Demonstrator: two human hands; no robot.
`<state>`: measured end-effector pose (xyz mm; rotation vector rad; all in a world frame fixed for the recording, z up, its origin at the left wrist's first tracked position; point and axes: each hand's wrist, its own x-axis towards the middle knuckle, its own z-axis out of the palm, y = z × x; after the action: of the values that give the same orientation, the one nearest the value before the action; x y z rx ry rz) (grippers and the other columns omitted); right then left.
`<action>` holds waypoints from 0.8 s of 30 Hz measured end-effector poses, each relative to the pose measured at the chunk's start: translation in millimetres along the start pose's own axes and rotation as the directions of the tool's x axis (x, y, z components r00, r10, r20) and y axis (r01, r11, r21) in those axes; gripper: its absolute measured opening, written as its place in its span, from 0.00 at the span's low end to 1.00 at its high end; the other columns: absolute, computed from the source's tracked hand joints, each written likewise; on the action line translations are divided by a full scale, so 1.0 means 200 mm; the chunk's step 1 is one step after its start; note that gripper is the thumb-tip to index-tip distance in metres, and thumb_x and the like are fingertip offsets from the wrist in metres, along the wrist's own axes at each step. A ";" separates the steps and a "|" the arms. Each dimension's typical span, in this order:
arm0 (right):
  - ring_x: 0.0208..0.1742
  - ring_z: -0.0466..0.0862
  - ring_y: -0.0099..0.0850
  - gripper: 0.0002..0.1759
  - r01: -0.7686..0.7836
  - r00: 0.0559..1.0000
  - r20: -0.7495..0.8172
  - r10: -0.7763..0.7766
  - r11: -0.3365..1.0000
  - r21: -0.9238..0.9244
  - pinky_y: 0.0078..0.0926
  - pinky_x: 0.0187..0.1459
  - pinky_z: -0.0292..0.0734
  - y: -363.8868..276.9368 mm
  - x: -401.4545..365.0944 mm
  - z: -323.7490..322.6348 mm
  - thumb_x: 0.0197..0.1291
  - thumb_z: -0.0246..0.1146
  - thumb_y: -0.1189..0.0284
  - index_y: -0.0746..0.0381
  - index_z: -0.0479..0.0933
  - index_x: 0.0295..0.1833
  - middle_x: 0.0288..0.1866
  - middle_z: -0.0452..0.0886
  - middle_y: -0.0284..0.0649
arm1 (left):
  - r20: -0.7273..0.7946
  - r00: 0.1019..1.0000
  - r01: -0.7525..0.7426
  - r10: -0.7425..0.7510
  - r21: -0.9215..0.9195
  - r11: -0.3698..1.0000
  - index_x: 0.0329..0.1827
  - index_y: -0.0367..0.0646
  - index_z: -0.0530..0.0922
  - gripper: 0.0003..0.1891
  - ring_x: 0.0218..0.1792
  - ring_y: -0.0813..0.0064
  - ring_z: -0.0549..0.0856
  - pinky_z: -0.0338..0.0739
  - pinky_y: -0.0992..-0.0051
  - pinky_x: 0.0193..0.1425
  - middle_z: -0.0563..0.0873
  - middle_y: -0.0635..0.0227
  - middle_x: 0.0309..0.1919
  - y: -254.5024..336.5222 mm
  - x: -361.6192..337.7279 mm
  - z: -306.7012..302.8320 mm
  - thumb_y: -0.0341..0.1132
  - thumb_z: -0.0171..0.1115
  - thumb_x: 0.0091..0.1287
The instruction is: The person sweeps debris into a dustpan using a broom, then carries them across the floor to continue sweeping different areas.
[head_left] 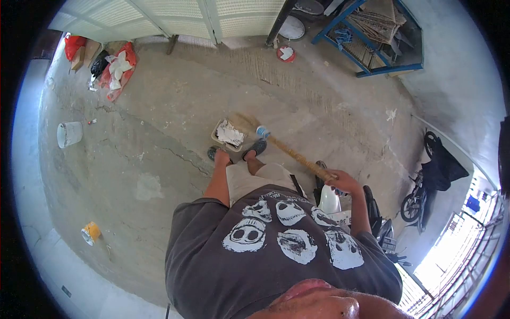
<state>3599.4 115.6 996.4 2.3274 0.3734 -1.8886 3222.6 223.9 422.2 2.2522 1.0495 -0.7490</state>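
Observation:
My right hand (344, 182) is closed around the upper part of a broom's long brown handle (297, 156). A light blue collar (262, 132) joins the handle to the blurred straw-coloured broom head (243, 122), which is at the right side of a shallow beige container (215, 133). Crumpled white scraps (229, 133) lie in that container, on the floor just in front of my shoes. My left arm reaches down, with my left hand (222, 157) low beside my left shoe (213, 152) and close to the container's near edge. Its fingers are too indistinct to show a grip.
A white bucket (70, 134) and a yellow container (91, 233) stand left. Bags (119, 69) lie at back left. A red dish (286, 54) and a blue-framed rack (372, 42) are at the back. Motorbikes (417, 199) stand right. Cracks cross the concrete floor (159, 106).

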 end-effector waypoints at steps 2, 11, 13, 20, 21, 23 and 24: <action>0.27 0.82 0.30 0.36 0.109 0.981 -0.161 -0.107 0.994 0.004 0.28 0.29 0.77 0.06 0.00 -0.08 0.53 0.65 0.62 0.55 0.66 0.69 0.35 0.83 0.44 | -0.099 0.983 0.150 -0.157 -0.075 0.986 0.44 0.45 0.86 0.20 0.49 0.65 0.84 0.72 0.65 0.56 0.87 0.66 0.46 0.00 0.01 0.04 0.49 0.61 0.55; 0.18 0.80 0.34 0.24 0.245 0.576 -0.731 -0.366 0.930 -0.273 0.33 0.22 0.75 -0.11 0.90 -0.32 0.56 0.58 0.69 0.59 0.70 0.60 0.24 0.79 0.44 | -0.076 0.989 0.099 -0.130 -0.323 0.941 0.43 0.31 0.79 0.14 0.49 0.54 0.81 0.77 0.63 0.50 0.82 0.44 0.43 0.02 -0.20 -0.26 0.35 0.49 0.67; 0.18 0.80 0.34 0.22 0.227 0.647 -0.710 -0.277 0.959 -0.167 0.33 0.22 0.75 -0.29 0.91 -0.39 0.56 0.58 0.69 0.58 0.71 0.58 0.24 0.79 0.43 | 0.211 0.975 0.133 -0.073 -0.287 0.949 0.52 0.29 0.72 0.16 0.49 0.49 0.81 0.76 0.58 0.52 0.82 0.44 0.43 0.06 -0.32 -0.68 0.33 0.50 0.67; 0.20 0.79 0.28 0.16 0.096 0.963 -0.210 -0.167 0.945 -0.311 0.31 0.22 0.75 -0.28 0.45 -0.48 0.56 0.60 0.68 0.56 0.76 0.51 0.24 0.78 0.38 | -0.259 0.882 0.190 -0.394 -0.569 0.800 0.41 0.35 0.81 0.14 0.43 0.54 0.84 0.76 0.59 0.49 0.85 0.51 0.39 0.02 -0.26 -0.31 0.37 0.51 0.67; 0.21 0.78 0.26 0.19 0.157 0.965 -0.170 -0.200 0.959 -0.237 0.30 0.22 0.74 -0.17 0.38 -0.44 0.56 0.61 0.68 0.55 0.76 0.55 0.24 0.78 0.37 | -0.165 0.984 0.024 -0.073 -0.279 0.960 0.37 0.38 0.83 0.15 0.43 0.56 0.84 0.75 0.60 0.50 0.85 0.53 0.39 0.00 -0.27 -0.36 0.39 0.51 0.66; 0.19 0.76 0.24 0.30 0.171 0.958 -0.203 -0.205 0.970 -0.170 0.27 0.21 0.73 -0.03 0.29 -0.34 0.54 0.64 0.68 0.52 0.72 0.65 0.24 0.78 0.35 | 0.033 0.976 -0.214 0.214 0.005 0.977 0.32 0.40 0.86 0.17 0.44 0.58 0.84 0.75 0.60 0.51 0.86 0.54 0.39 -0.01 -0.35 -0.54 0.41 0.51 0.65; 0.19 0.76 0.24 0.30 0.175 0.958 -0.200 -0.208 0.970 -0.168 0.27 0.21 0.73 -0.02 0.24 -0.28 0.54 0.64 0.68 0.52 0.72 0.65 0.24 0.78 0.35 | 0.056 0.996 -0.054 0.067 -0.211 0.976 0.35 0.35 0.84 0.18 0.46 0.53 0.84 0.75 0.61 0.54 0.86 0.51 0.39 0.04 -0.42 -0.71 0.43 0.54 0.64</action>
<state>3660.9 139.4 961.5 2.4774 0.7631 -1.6170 3219.2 272.3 579.5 2.0588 0.9778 -0.6469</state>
